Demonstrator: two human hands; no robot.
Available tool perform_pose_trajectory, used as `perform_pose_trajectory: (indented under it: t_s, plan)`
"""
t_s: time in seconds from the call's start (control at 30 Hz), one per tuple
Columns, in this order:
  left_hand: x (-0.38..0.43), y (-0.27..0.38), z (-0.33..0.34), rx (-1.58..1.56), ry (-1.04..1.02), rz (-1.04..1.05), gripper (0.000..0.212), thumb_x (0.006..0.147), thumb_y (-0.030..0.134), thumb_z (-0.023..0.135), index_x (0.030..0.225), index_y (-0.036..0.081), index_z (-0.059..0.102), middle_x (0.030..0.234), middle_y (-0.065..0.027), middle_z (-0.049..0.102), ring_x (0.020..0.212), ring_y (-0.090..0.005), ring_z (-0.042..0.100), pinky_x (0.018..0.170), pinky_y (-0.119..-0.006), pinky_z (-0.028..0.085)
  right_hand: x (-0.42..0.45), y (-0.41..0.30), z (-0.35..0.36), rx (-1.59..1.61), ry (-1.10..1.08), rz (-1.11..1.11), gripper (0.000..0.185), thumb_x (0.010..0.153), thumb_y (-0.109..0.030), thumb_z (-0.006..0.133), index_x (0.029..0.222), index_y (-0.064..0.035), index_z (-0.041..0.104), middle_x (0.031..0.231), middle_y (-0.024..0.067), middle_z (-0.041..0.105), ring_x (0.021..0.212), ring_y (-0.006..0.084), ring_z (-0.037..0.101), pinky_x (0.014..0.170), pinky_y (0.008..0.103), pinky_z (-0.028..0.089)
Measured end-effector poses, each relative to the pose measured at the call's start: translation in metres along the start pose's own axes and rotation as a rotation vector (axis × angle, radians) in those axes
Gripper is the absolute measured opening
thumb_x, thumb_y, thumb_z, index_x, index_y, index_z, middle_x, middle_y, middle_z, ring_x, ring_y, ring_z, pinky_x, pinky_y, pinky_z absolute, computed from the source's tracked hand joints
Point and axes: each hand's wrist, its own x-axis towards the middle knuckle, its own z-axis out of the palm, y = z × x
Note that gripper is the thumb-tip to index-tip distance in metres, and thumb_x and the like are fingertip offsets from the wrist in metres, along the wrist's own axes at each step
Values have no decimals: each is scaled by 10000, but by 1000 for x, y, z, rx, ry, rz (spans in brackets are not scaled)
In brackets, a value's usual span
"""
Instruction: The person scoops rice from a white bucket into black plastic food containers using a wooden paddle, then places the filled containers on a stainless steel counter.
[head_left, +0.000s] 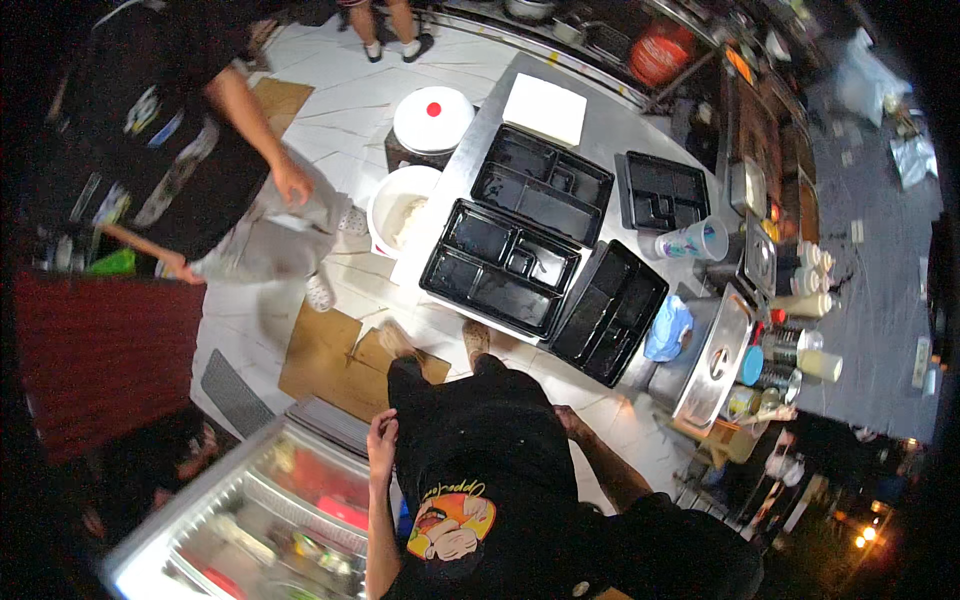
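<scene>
My left hand (382, 439) hangs at my left side by my dark clothing, fingers loosely bent, with nothing visible in it. My right hand (571, 421) is at my other hip, its fingers partly hidden by the clothing. Before me, black compartment trays lie on a steel table: one at the front left (502, 266), one behind it (543, 185), a tilted one at the right (611, 313) and a smaller one (667, 191) farther off. A white foam container (545, 109) sits beyond them. A patterned plastic cup (694, 240) lies near a blue plastic bag (669, 328).
A glass-topped display freezer (262, 517) stands close on my left. Cardboard (322, 352) covers part of the tiled floor. Beside the table are an uncovered white bucket (390, 217) and a white-lidded container (433, 120). Another person (172, 135) stands at the left. Squeeze bottles (810, 304) line the right.
</scene>
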Motion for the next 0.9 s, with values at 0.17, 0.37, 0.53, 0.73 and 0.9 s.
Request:
perform_pose_trajectory:
  t_s: [0.17, 0.37, 0.53, 0.73, 0.9]
  plan:
    - [125, 114, -21, 353, -222, 219, 242, 944, 167, 569, 1135, 24, 606, 975, -46, 619, 882, -131, 546, 830, -272, 440, 30, -24, 119, 118, 7, 110, 295, 897, -362, 566, 924, -78, 641, 992, 62, 623, 917, 179, 551, 783, 412, 457]
    - [264, 262, 101, 501, -575, 517, 272, 871, 143, 605, 1112, 17, 599, 1062, -139, 633, 917, -232, 628, 783, -338, 491, 14, -59, 153, -236, 344, 119, 418, 806, -347, 683, 1089, -50, 607, 1047, 100, 623, 967, 228, 577, 850, 365, 473]
    - [363, 308, 195, 557, -567, 712, 299, 881, 207, 606, 1107, 11, 607, 907, -116, 679, 824, -196, 650, 735, -315, 501, 52, -304, 109, -609, 444, -192, 200, 807, -163, 696, 976, -57, 677, 905, 101, 688, 824, 230, 648, 740, 352, 513]
    - [373, 335, 287, 708, -525, 604, 382, 776, 189, 638, 1099, -8, 589, 912, -200, 676, 891, -354, 655, 806, -435, 507, 152, -524, -84, -687, 1014, -111, 277, 879, -189, 614, 1099, -22, 628, 924, 218, 674, 888, 306, 668, 773, 383, 508]
    - [351, 346, 291, 689, -452, 613, 277, 752, 101, 608, 999, 4, 527, 846, -211, 660, 842, -391, 644, 761, -468, 504, 207, -487, -145, -903, 1047, 174, 357, 871, -223, 581, 1184, -52, 555, 997, 269, 644, 975, 441, 605, 827, 494, 474]
